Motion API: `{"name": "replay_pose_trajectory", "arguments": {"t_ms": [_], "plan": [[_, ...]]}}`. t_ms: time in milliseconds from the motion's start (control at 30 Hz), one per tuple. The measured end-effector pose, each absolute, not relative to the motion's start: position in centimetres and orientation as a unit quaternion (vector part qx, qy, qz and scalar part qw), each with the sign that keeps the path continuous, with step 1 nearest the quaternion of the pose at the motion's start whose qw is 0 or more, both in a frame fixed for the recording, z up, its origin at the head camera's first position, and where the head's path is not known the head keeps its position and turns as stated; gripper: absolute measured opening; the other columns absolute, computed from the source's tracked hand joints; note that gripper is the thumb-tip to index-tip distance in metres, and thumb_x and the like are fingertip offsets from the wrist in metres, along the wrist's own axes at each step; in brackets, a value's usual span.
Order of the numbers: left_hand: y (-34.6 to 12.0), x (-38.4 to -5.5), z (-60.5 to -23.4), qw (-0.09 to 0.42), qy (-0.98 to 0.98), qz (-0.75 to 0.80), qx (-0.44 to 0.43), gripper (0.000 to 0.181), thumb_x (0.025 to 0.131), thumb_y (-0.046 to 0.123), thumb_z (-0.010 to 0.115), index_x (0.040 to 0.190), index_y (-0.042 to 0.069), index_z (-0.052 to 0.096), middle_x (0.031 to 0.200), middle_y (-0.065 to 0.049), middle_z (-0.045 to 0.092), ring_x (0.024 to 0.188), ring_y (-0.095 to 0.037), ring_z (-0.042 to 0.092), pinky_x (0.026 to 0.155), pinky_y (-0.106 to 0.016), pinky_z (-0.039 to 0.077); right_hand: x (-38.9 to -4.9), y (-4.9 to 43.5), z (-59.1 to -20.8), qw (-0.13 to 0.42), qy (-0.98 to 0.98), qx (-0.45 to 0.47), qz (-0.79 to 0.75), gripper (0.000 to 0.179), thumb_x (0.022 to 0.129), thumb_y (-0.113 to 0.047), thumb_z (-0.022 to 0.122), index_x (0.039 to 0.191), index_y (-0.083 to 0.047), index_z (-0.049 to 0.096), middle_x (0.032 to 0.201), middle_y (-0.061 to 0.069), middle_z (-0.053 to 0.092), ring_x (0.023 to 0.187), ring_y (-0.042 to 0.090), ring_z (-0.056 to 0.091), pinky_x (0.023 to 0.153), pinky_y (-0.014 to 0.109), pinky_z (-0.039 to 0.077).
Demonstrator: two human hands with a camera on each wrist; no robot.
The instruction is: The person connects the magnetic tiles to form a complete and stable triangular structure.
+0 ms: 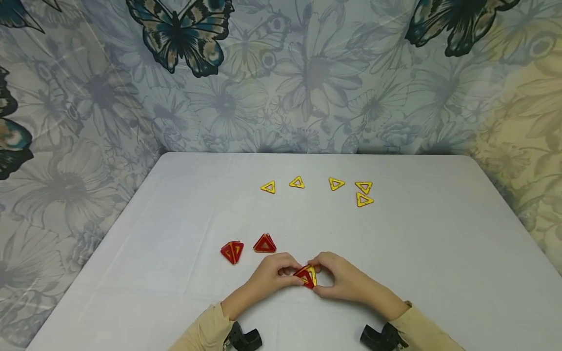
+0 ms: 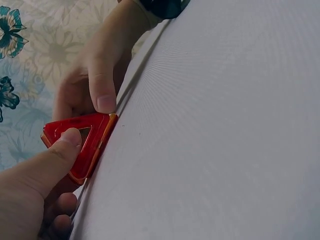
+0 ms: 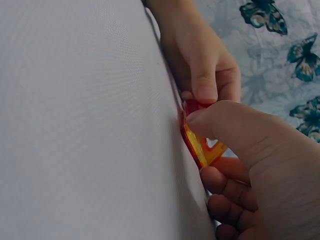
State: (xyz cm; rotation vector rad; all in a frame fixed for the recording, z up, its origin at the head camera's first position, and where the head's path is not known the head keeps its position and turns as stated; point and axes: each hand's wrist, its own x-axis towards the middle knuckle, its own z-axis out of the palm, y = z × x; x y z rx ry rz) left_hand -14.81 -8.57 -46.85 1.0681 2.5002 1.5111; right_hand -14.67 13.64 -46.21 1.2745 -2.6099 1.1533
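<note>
Both hands meet on a small pyramid of red and yellow triangle tiles (image 1: pixel 306 276) near the front middle of the white table. My left hand (image 1: pixel 273 273) pinches its red side, the thumb lying over the triangular hole in the left wrist view. On the other side my right hand (image 1: pixel 340 278) grips the yellow tile (image 3: pixel 196 142) between thumb and fingers. Two red pyramids, one at the left (image 1: pixel 232 252) and another beside it (image 1: pixel 265 243), sit just beyond my left hand. The pyramid's underside is hidden.
Several loose yellow triangle tiles lie toward the far side of the white table (image 1: pixel 197 204), among them one (image 1: pixel 269 187) left of centre and a touching pair at the right (image 1: pixel 364 199). Patterned butterfly cloth (image 1: pixel 316 87) hangs behind the table's far edge.
</note>
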Motion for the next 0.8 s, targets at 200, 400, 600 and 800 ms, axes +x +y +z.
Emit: {"name": "replay_pose_trajectory", "arguments": {"t_ms": [200, 400, 600, 800], "plan": [[-8.67, -14.64, -46.12, 0.041, 0.795, 0.505, 0.333, 0.024, 0.073, 0.019, 0.074, 0.093, 0.007, 0.069, 0.081, 0.006, 0.061, 0.067, -0.006, 0.051, 0.059, -0.02, 0.043, -14.79, 13.9, -46.13, -0.007, -0.825, 0.409, 0.39, 0.04, 0.071, -0.016, 0.074, 0.106, -0.006, 0.057, 0.084, -0.009, 0.049, 0.076, 0.007, 0.046, 0.068, 0.024, 0.041], [-8.99, -14.9, -46.74, 0.051, 0.791, 0.504, 0.344, 0.028, 0.071, 0.02, 0.075, 0.095, 0.007, 0.068, 0.083, 0.007, 0.061, 0.072, -0.005, 0.051, 0.063, -0.02, 0.043, -14.84, 13.97, -45.8, -0.034, -0.832, 0.385, 0.399, 0.042, 0.072, -0.013, 0.073, 0.109, -0.002, 0.056, 0.082, -0.007, 0.049, 0.07, 0.007, 0.044, 0.062, 0.021, 0.04], [-9.0, -14.94, -46.79, 0.037, 0.8, 0.459, 0.386, 0.029, 0.072, 0.019, 0.075, 0.097, 0.005, 0.068, 0.087, 0.005, 0.059, 0.076, -0.004, 0.048, 0.067, -0.018, 0.041, -14.7, 14.09, -45.49, -0.053, -0.836, 0.388, 0.384, 0.051, 0.069, -0.022, 0.077, 0.112, -0.006, 0.054, 0.086, -0.009, 0.048, 0.077, 0.008, 0.045, 0.069, 0.025, 0.041], [-8.98, -14.91, -46.92, 0.027, 0.799, 0.463, 0.383, 0.028, 0.072, 0.019, 0.075, 0.097, 0.007, 0.067, 0.085, 0.004, 0.06, 0.075, -0.005, 0.051, 0.066, -0.018, 0.043, -14.76, 14.1, -45.55, -0.057, -0.837, 0.388, 0.381, 0.051, 0.071, -0.02, 0.077, 0.113, -0.004, 0.052, 0.088, -0.007, 0.047, 0.078, 0.008, 0.043, 0.067, 0.023, 0.039]]}}
